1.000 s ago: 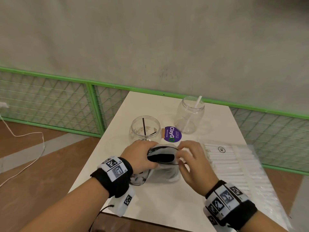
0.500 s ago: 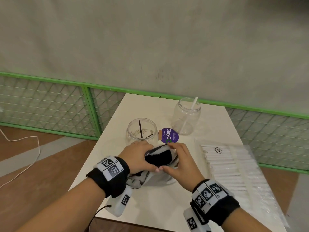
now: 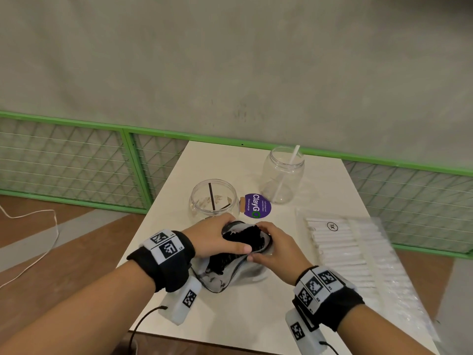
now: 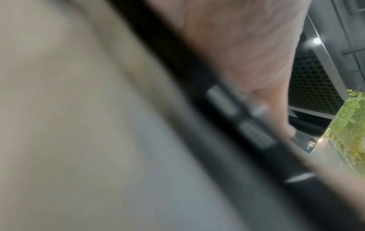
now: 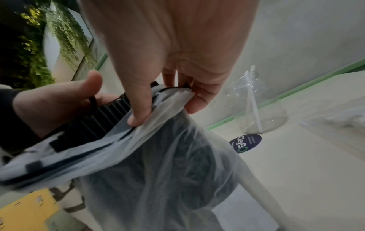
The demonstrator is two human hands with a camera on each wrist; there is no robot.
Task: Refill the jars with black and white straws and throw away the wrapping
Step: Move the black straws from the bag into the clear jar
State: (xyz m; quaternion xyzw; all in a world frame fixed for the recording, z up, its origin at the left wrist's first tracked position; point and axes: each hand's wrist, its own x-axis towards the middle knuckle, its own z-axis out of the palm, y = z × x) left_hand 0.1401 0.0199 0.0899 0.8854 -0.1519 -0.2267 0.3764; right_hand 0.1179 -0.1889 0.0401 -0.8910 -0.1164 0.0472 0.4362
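Black straws (image 3: 243,238) | left hand (image 3: 212,235) clamped round bundle | right hand (image 3: 277,248) pinching wrapping (image 5: 158,156) rim | jar (image 3: 213,198) just beyond

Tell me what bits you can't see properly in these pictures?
- Left wrist view: nearly all blur; the left hand can't be made out there.
- Head view: both hands cover the mouth of the bag, so its black straws can't be counted.
- Head view: the pack of white straws blurs toward the right edge.
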